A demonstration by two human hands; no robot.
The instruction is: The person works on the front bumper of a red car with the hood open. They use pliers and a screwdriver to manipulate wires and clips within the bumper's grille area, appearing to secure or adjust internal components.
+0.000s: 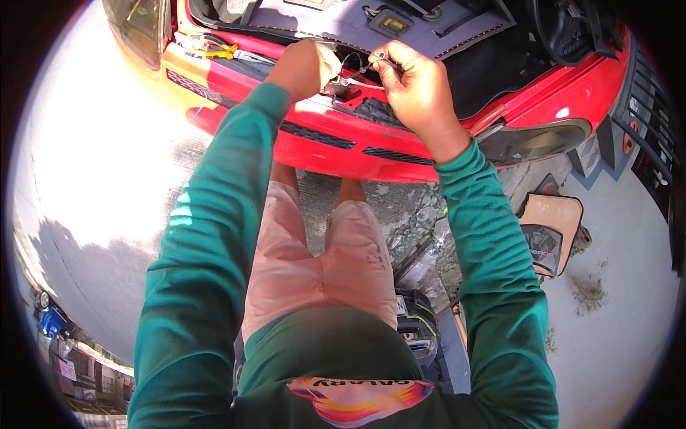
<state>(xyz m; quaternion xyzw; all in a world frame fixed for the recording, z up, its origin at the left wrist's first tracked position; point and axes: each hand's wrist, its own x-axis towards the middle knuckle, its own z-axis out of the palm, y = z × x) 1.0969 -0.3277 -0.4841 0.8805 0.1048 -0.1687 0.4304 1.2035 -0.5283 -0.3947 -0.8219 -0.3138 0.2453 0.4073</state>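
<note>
Both my hands are over the front edge of a red car [321, 154] whose front compartment stands open. My left hand [306, 70] is closed, its fingertips pinched together near a metal latch-like part [343, 87]; what they hold is mostly hidden. Opposite it, my right hand [418, 87] pinches the end of a thin dark cable [364, 69] between thumb and forefinger. The cable curves across the small gap between the hands. Left of my left hand, pliers with yellow and black handles [220, 51] lie on the car's front ledge, beside a metal-jawed tool [254, 57].
A grey-purple panel [457, 32] lies beyond my hands. Below them runs the black mesh grille [318, 136]. A tan mat-like piece [564, 214] rests on the ground at right. A dark bag or case [418, 332] sits beside my legs.
</note>
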